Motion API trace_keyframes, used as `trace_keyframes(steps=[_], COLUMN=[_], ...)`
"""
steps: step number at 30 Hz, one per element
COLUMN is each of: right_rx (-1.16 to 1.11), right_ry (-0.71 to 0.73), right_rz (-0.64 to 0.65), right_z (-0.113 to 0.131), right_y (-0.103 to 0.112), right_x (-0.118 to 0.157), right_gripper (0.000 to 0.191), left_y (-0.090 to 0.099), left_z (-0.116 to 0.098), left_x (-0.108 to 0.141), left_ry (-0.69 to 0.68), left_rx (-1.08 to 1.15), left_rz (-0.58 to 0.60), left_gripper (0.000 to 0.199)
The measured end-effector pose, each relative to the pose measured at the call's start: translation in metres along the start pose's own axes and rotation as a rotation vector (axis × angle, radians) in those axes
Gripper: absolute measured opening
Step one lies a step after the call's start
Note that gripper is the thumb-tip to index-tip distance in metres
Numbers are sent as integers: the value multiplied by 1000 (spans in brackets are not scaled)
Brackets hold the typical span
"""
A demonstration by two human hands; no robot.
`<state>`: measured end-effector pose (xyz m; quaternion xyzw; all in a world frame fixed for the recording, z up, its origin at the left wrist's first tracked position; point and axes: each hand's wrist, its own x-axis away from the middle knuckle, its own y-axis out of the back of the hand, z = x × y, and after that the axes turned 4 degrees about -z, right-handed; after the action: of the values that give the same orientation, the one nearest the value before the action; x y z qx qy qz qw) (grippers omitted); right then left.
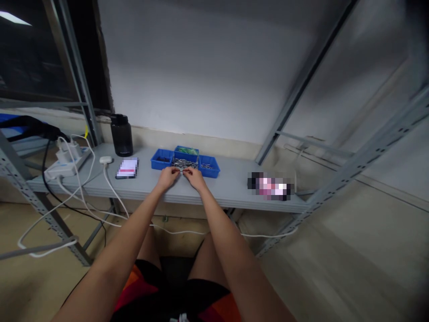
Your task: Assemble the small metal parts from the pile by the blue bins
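My left hand and my right hand meet just in front of the blue bins, fingers pinched. Between their fingertips runs a small thin metal piece, too small to name more exactly. Right behind the hands, the middle blue bin holds a heap of shiny slender metal parts. Small dark pieces lie in the left blue bin. A few slim metal parts are in the right blue bin. At the back of the group, another blue bin has something green in it.
The grey shelf carries a dark bottle, a phone and a white charger on the left. A power strip with trailing white cables stands at the left end. A blurred-out device lies at the right. Metal uprights flank the shelf.
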<state>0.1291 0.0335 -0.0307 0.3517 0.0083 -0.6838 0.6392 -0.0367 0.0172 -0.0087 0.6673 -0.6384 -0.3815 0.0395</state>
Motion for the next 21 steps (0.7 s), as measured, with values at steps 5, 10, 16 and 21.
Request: trace_keyframes(steps=[5,10,16,21], right_rx=[31,65,187,234], right_ry=[16,26,96,117], right_rz=[47,38,123,144], right_z=[1,4,5,3], right_y=[1,3,1,-1], right_x=[1,2,2,2], right_gripper=[16,18,15,16], left_y=[0,0,-1,-3], left_z=[-1,-1,2,6], left_x=[-1,-1,-1,-1], left_ry=[64,58,-17,-80], left_rx=[15,-13,16,50], left_rz=[-38,-40,-25,-13], left_gripper=[23,25,24,24])
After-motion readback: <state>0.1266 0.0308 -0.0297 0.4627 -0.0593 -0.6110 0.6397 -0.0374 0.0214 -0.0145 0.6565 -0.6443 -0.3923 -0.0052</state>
